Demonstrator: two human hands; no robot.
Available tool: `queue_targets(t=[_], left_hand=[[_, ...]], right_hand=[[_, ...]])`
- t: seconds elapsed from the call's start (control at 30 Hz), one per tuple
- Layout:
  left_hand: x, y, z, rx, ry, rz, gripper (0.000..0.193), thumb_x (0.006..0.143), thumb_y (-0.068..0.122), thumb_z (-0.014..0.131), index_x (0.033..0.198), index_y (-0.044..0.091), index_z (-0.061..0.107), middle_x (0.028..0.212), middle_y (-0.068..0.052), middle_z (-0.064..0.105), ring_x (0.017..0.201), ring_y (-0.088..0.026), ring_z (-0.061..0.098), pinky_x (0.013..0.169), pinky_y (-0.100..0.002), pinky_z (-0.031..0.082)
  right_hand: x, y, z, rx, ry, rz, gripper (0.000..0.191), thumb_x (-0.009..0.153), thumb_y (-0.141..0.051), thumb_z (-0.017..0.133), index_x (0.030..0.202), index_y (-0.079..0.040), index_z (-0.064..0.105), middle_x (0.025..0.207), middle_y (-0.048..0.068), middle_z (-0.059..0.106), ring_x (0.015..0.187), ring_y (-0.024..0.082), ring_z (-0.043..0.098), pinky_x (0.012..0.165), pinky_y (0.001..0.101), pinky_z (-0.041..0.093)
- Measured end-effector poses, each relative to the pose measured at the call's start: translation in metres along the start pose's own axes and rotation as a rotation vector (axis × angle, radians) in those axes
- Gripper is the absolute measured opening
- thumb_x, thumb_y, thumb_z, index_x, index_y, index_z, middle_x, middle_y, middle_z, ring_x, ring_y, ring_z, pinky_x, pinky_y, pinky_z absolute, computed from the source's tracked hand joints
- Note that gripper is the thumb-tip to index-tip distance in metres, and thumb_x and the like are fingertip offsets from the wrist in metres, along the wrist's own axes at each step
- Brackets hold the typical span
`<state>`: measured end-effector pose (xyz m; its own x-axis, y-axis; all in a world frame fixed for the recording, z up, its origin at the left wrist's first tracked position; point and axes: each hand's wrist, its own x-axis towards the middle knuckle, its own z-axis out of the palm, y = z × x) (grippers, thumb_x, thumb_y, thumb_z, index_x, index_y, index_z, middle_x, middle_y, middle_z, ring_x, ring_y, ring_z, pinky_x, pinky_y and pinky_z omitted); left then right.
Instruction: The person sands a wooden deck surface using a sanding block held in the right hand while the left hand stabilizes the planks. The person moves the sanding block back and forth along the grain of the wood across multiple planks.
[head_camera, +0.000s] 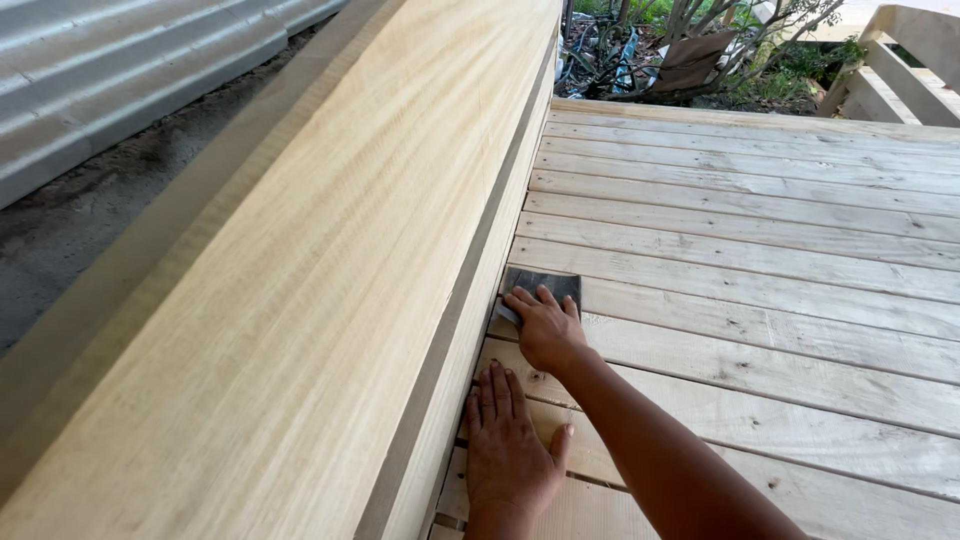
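Right hand (545, 325) pressed down, fingers curled; left hand (505, 445) lies flat.
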<state>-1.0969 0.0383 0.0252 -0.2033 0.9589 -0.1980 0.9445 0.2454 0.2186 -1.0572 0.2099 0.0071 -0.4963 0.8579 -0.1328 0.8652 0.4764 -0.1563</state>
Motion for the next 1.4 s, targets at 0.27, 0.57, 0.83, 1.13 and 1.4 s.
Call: queue_targets(t=[0.27,0.57,0.83,1.13,1.4], left_hand=[[0.002,-0.001,0.001,-0.016,-0.013,-0.004,0.097,0.099,0.064,0.034,0.159,-0.006,0.003,0.168,-0.025,0.001,0.157,-0.034,-0.003,0.125,-0.047,-0.002],[0.003,-0.005,0.01,-0.044,0.031,0.019,0.098,0.098,0.062,0.038,0.157,-0.007,0.001,0.165,-0.027,0.0,0.154,-0.038,0.0,0.122,-0.048,0.0],[0.006,-0.005,0.015,-0.007,0.088,0.025,0.097,0.098,0.062,0.041,0.158,-0.007,0.008,0.166,-0.028,0.008,0.156,-0.038,0.005,0.125,-0.049,0.002],[0.005,-0.003,0.008,0.017,-0.005,0.014,0.096,0.099,0.064,0.034,0.157,-0.005,0.001,0.169,-0.025,-0.001,0.156,-0.036,-0.003,0.124,-0.049,-0.001],[-0.001,0.0,-0.006,-0.008,-0.037,0.002,0.098,0.099,0.066,0.033,0.158,-0.005,0.0,0.169,-0.024,-0.002,0.157,-0.034,-0.005,0.125,-0.046,-0.002]], right_hand=[[-0.034,0.003,0.035,0.07,0.026,-0.087,0.061,0.102,-0.02,0.047,0.159,-0.03,0.029,0.17,-0.009,0.018,0.159,0.023,0.007,0.128,0.0543,0.005],[-0.012,-0.017,0.016,0.06,-0.002,-0.04,0.067,0.099,-0.013,0.047,0.162,-0.027,0.026,0.171,-0.007,0.018,0.159,0.026,0.007,0.126,0.059,0.005],[-0.03,-0.03,0.01,0.082,-0.004,-0.008,0.065,0.099,-0.02,0.052,0.159,-0.026,0.031,0.171,-0.006,0.019,0.158,0.027,0.009,0.127,0.0566,0.008],[-0.018,-0.007,0.019,0.02,0.0,-0.034,0.07,0.096,-0.014,0.052,0.159,-0.031,0.028,0.17,-0.008,0.016,0.158,0.022,0.009,0.128,0.0518,0.004],[-0.046,0.015,0.033,0.049,0.024,-0.037,0.067,0.099,-0.02,0.052,0.159,-0.031,0.025,0.169,-0.005,0.014,0.157,0.021,0.007,0.127,0.0504,0.004]])
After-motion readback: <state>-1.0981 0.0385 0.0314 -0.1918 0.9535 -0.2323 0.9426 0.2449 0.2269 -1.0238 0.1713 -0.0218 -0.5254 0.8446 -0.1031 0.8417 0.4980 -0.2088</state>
